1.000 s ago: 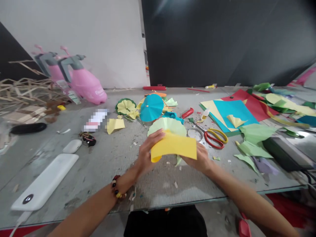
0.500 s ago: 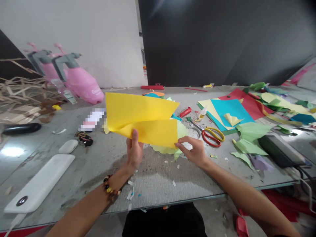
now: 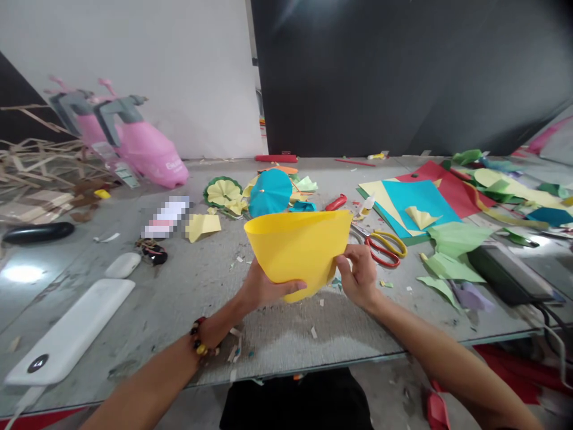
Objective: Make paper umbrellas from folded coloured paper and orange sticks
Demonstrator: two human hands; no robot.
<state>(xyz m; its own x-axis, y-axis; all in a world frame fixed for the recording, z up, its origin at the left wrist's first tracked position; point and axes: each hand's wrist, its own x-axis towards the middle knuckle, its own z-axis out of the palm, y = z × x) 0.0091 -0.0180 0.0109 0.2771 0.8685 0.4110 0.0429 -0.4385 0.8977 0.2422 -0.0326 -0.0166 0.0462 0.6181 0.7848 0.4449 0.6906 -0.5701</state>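
Observation:
A sheet of yellow paper [image 3: 299, 248] is bent over on itself, its left side a rounded curve and its upper edges close together at the right. My left hand [image 3: 268, 286] grips it from below at the left, thumb lying across the front. At the right edge, my right hand [image 3: 358, 275] pinches the paper between thumb and fingers. Both hands hold it above the table, in front of a blue paper umbrella shape [image 3: 271, 192]. Scissors [image 3: 385, 248] with red and yellow handles lie just beyond my right hand.
Coloured paper sheets [image 3: 418, 200] and green scraps [image 3: 459, 239] lie to the right, by a dark power bank [image 3: 510, 272]. On the left are a white power bank [image 3: 74, 331], a blurred-out phone [image 3: 166, 216] and pink spray bottles [image 3: 147, 149]. Small paper bits dot the table's front.
The yellow paper has come down and been curled round from a loose fold, its edges brought together at the right. The blue umbrella shape behind it has come into view.

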